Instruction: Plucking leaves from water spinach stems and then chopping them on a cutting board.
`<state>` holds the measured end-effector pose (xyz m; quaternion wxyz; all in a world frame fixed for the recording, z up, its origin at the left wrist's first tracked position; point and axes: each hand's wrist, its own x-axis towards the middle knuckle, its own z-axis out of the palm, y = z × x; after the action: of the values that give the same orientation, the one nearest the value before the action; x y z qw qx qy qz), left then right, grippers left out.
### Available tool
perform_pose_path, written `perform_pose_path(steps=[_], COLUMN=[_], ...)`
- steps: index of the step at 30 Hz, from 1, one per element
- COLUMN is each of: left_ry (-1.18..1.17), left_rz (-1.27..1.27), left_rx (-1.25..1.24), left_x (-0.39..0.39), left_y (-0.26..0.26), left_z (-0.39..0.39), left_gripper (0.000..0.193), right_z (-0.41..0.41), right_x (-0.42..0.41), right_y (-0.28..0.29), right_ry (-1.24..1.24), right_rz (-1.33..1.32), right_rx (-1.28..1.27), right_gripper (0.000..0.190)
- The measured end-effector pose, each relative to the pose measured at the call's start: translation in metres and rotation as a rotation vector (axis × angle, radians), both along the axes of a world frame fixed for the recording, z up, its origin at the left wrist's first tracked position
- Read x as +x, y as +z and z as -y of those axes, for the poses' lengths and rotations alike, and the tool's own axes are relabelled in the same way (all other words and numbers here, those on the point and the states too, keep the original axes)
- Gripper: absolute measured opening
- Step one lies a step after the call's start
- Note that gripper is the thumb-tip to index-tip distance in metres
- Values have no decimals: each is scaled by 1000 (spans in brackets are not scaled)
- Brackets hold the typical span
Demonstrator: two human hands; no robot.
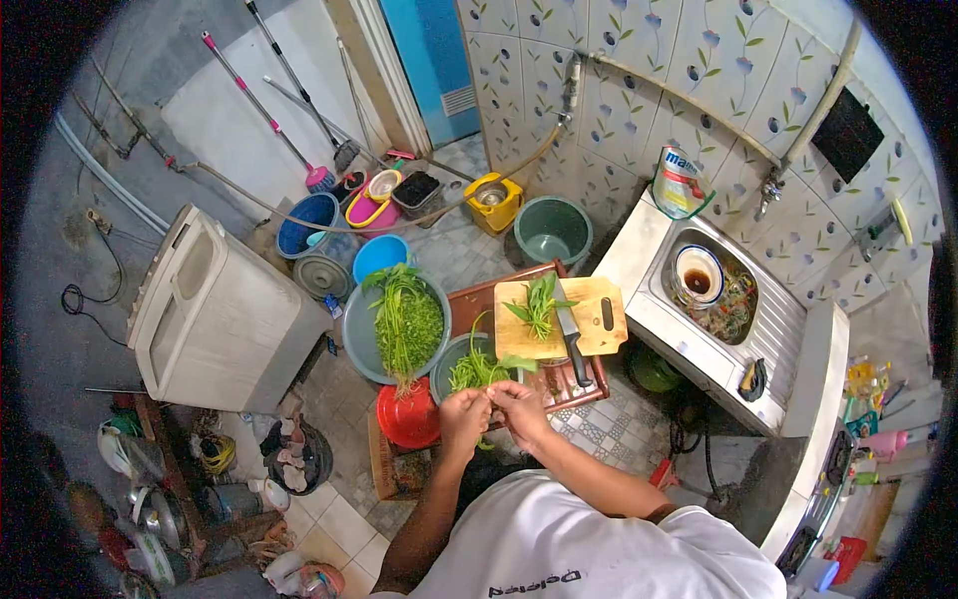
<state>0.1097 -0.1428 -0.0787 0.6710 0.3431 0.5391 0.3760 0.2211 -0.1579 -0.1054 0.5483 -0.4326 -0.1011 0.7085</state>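
Observation:
My left hand (pixel 464 419) and my right hand (pixel 520 410) meet fingertip to fingertip, both pinching a green leafy stem (pixel 516 363). Just beyond them is a grey-green basin (pixel 441 367) with cut green stems (pixel 475 368). A wooden cutting board (pixel 516 341) lies on a reddish-brown low table (pixel 479 296), bearing a small bunch of leafy greens (pixel 540 303) and a black-handled kitchen knife (pixel 572 337). The larger grey basin (pixel 355 341) to the left holds a big heap of leafy greens (pixel 408 322) with roots towards me.
A red bucket (pixel 408 415) stands beside the basins, over a cardboard box (pixel 382 457). Behind are a blue basin (pixel 380 254) and a dark green tub (pixel 554 232). A steel sink (pixel 748 299) is at right, a white washing machine (pixel 247 329) at left.

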Motion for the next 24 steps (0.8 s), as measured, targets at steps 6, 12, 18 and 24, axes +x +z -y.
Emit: perform_pose_path(steps=[6, 12, 18, 24], left_ry=[-37, 29, 73, 110], left_rz=[-201, -348, -498, -653], left_rx=[241, 398, 466, 570], left_x=[-3, -1, -17, -32], left_y=[-9, 8, -8, 9], left_z=[-17, -36, -48, -34], left_gripper=[18, 18, 17, 13], right_z=[-21, -48, -65, -135], right_x=[-2, -15, -30, 62], right_y=[8, 9, 1, -44], right_ry=[-15, -23, -5, -334], right_rz=[82, 143, 189, 841], right_rx=[-33, -23, 45, 254], right_gripper=[5, 2, 2, 15])
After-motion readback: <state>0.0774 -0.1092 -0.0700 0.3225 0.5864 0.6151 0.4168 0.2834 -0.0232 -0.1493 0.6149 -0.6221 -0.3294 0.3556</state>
